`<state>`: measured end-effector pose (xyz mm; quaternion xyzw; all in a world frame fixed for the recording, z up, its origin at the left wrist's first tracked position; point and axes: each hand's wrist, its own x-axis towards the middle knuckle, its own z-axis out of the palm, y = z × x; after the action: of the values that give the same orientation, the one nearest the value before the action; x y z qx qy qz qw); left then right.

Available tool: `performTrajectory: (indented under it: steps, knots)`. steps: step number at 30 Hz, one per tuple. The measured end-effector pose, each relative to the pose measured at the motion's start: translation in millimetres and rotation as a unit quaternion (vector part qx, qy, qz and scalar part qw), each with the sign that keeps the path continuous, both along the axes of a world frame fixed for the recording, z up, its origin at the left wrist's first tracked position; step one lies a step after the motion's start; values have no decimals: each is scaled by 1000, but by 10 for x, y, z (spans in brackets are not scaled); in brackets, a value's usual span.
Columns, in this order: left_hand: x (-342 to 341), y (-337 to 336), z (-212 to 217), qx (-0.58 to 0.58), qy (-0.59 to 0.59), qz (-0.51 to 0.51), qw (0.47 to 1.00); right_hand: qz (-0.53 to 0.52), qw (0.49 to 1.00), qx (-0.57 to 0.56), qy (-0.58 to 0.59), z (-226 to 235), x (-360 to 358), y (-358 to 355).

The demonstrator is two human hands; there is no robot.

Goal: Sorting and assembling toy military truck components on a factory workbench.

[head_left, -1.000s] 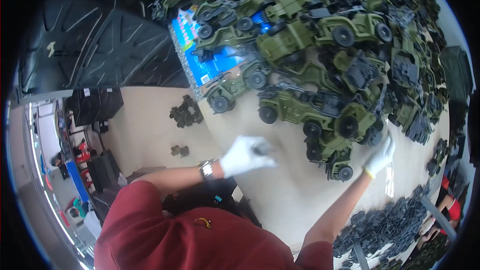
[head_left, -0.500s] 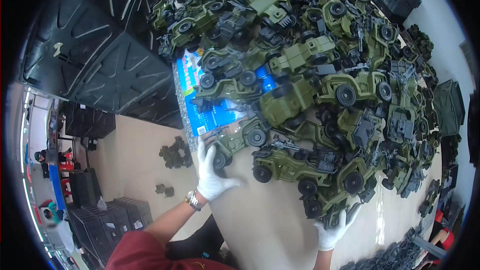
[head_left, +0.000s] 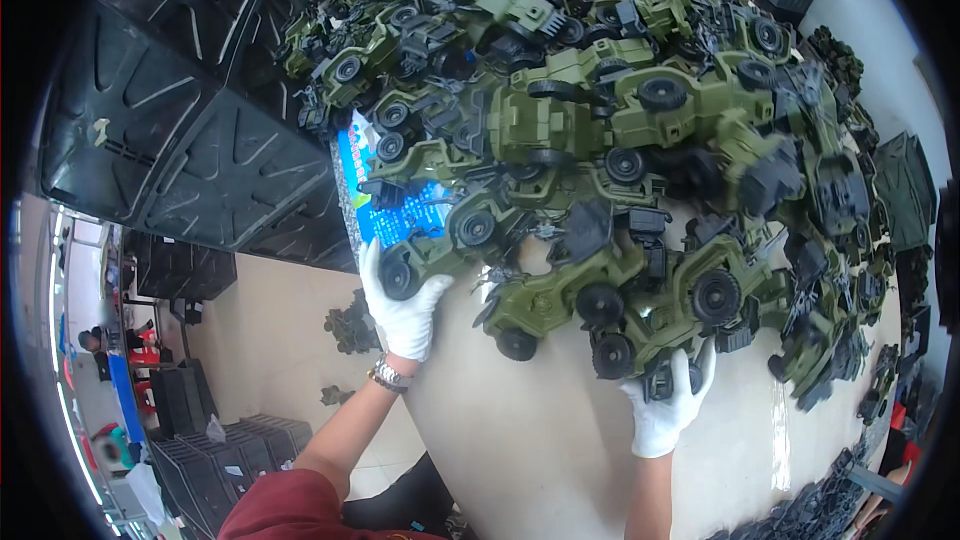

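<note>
A big heap of olive-green toy jeeps (head_left: pixel 545 125) with black wheels covers the far part of the table. My left hand (head_left: pixel 402 315), in a white glove, presses against the wheel end of a toy jeep (head_left: pixel 440 252) at the table's left edge, its fingers stretched along that end. At the heap's near side my right hand (head_left: pixel 668 408), also gloved, has its fingers apart against a dark wheel of another toy jeep (head_left: pixel 665 325). Both hands touch the heap from the near side, and neither is closed round a jeep. Some fingertips are hidden by the jeeps.
A blue printed sheet or package (head_left: pixel 400 225) lies partly under the heap. Large black crates (head_left: pixel 220 160) stand at the left, with more dark crates (head_left: pixel 235 450) below. Dark parts (head_left: pixel 810 515) are piled at the near right. The tabletop (head_left: pixel 530 420) shows in front.
Both hands have moved away from me, pushing the near jeeps farther across the table. Several jeeps have shifted or tipped, some blurred at the right. The blue sheet is more covered.
</note>
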<state>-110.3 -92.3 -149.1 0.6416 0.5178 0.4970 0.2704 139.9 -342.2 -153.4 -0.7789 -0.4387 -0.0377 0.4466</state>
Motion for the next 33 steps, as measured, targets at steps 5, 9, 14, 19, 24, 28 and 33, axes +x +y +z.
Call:
performTrajectory:
  steps: [5, 9, 14, 19, 24, 28, 33]
  knots:
    - [84, 300, 14, 34, -15, 8, 999, 13, 998, 32, -52, 88, -79, 284]
    - [154, 640, 17, 92, 71, 8, 993, 46, 997, -34, -58, 89, -292, 834]
    - [130, 563, 87, 8, -41, -41, 998, 92, 994, -21, 56, 333, -231, 668]
    - [-91, 117, 58, -35, -177, -148, 972, 28, 976, 113, 183, 281, -93, 209]
    - [-170, -94, -14, -5, -46, -222, 974, 108, 994, 5, 32, 308, 96, 176]
    - [-67, -204, 24, 43, 174, -154, 972, 137, 975, 5, 173, 78, 197, 475]
    - [210, -274, 37, 86, 165, -142, 972, 138, 975, 53, 168, -218, 97, 855]
